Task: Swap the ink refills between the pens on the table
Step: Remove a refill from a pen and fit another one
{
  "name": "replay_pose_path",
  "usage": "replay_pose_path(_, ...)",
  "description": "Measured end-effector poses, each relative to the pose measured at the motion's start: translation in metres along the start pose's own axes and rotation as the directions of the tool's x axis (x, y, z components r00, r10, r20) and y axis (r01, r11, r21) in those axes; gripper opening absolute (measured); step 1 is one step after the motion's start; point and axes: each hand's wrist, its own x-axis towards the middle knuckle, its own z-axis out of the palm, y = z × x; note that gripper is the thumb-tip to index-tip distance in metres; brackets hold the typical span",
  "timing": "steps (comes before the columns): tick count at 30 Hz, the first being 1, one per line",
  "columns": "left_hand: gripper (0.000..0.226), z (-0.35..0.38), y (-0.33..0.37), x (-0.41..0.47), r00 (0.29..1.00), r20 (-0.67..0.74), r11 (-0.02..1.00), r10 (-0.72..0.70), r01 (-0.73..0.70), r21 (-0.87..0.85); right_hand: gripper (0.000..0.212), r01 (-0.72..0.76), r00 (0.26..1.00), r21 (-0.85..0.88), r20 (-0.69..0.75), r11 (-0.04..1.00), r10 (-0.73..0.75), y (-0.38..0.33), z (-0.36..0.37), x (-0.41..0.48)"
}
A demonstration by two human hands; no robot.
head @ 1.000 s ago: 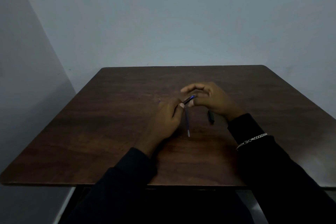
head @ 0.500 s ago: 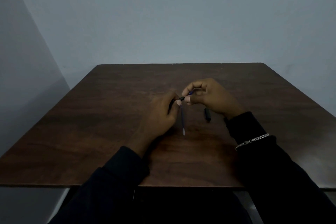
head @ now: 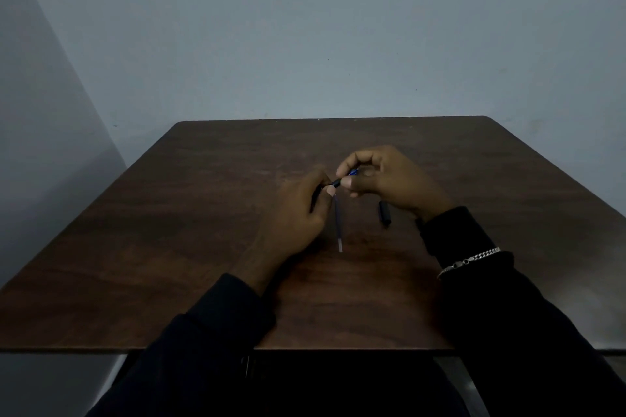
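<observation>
both hands meet over the middle of the table (head: 189,220), raised a little above the wood, and share 1 pen (head: 336,182). the left hand (head: 294,213) has its fingers curled around the dark barrel, thumb pressed near the exposed end, which looks like a steadying grip. the right hand (head: 393,179) pinches the other end between thumb and curled forefinger, where a bit of blue (head: 354,172) shows. that opposed hold suits twisting or pulling the 2 parts apart, or seating them together; i cannot tell which.

1 loose refill (head: 338,230) lies flat on the table just near of the hands, pointing toward the person, its pale end nearest. a short black piece (head: 384,212), likely a cap or barrel section, lies to its right, just beside the right wrist. both seem parked close so they can be picked up without reaching.

the light is dim. the left palm hides most of the barrel, so i cannot see whether a refill sits inside. a second pen is not visible. the sleeves run off the near edge, and a chain bracelet (head: 469,261) sits over the right cuff.
</observation>
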Motion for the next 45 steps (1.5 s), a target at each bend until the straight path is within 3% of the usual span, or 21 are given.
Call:
replay_pose_path(2, 0.017, 0.0007, -0.0003, -0.0001, 1.000, 0.003, 1.000, 0.000, 0.000, 0.008, 0.020, -0.011, 1.000, 0.040, 0.025, 0.999, 0.010, -0.0008, -0.0003, -0.0003)
replay_pose_path(4, 0.018, 0.0001, 0.0005, -0.0004, 1.000, -0.005, 1.000, 0.011, -0.011, 0.005, 0.017, -0.050, 0.999, 0.075, 0.018, 0.996, 0.049, -0.0026, 0.0018, -0.0009)
replay_pose_path(5, 0.018, -0.0004, 0.0012, -0.0005, 1.000, -0.010, 1.000, 0.015, -0.015, -0.002, 0.012, -0.069, 0.998, 0.056, 0.003, 0.996, 0.069, -0.0036, 0.0037, -0.0018)
replay_pose_path(8, 0.015, -0.0007, 0.0025, -0.0005, 1.000, -0.009, 1.000, 0.017, -0.017, -0.011, 0.031, -0.055, 0.996, -0.099, -0.072, 0.994, 0.048, -0.0017, 0.0057, -0.0026)
replay_pose_path(13, 0.017, 0.0002, 0.0014, -0.0004, 1.000, -0.009, 1.000, 0.008, -0.008, -0.012, 0.005, -0.005, 1.000, -0.024, -0.025, 1.000, 0.004, -0.0040, 0.0034, -0.0024)
replay_pose_path(18, 0.016, 0.0019, 0.0007, 0.0003, 1.000, -0.001, 1.000, 0.006, -0.006, -0.011, 0.015, -0.053, 0.999, 0.050, -0.007, 0.997, 0.053, -0.0021, 0.0045, -0.0010)
replay_pose_path(21, 0.017, 0.0018, 0.0011, 0.0005, 1.000, -0.016, 1.000, 0.017, -0.017, -0.018, 0.026, -0.075, 0.995, -0.028, -0.064, 0.997, 0.073, 0.0002, 0.0061, -0.0008)
replay_pose_path(25, 0.016, 0.0016, 0.0001, 0.0008, 1.000, -0.005, 1.000, 0.009, -0.009, -0.011, 0.007, -0.030, 0.999, 0.015, -0.015, 0.999, 0.030, 0.0013, 0.0032, -0.0006)
replay_pose_path(29, 0.015, 0.0013, 0.0013, 0.0009, 1.000, -0.006, 1.000, 0.004, -0.004, -0.017, 0.021, -0.030, 0.999, 0.058, 0.020, 0.998, 0.029, -0.0004, 0.0027, -0.0001)
replay_pose_path(35, 0.018, 0.0012, 0.0015, 0.0013, 0.999, -0.030, 0.999, 0.011, -0.012, -0.042, 0.026, -0.049, 0.995, 0.028, -0.090, 0.998, 0.051, 0.0027, 0.0046, 0.0004)
replay_pose_path(39, 0.019, 0.0017, 0.0014, 0.0012, 0.999, -0.033, 0.999, 0.002, -0.003, -0.049, 0.005, 0.016, 0.999, 0.048, -0.038, 0.999, -0.014, 0.0006, 0.0034, -0.0002)
replay_pose_path(43, 0.016, 0.0022, 0.0017, 0.0013, 1.000, -0.022, 0.999, -0.006, 0.005, -0.040, 0.035, 0.011, 1.000, 0.075, 0.014, 0.997, -0.012, -0.0014, 0.0016, 0.0003)
replay_pose_path(45, 0.015, 0.0009, 0.0028, 0.0014, 0.999, -0.036, 0.999, 0.010, -0.011, -0.045, 0.031, -0.033, 0.999, 0.130, -0.007, 0.991, 0.034, 0.0011, 0.0030, 0.0015)
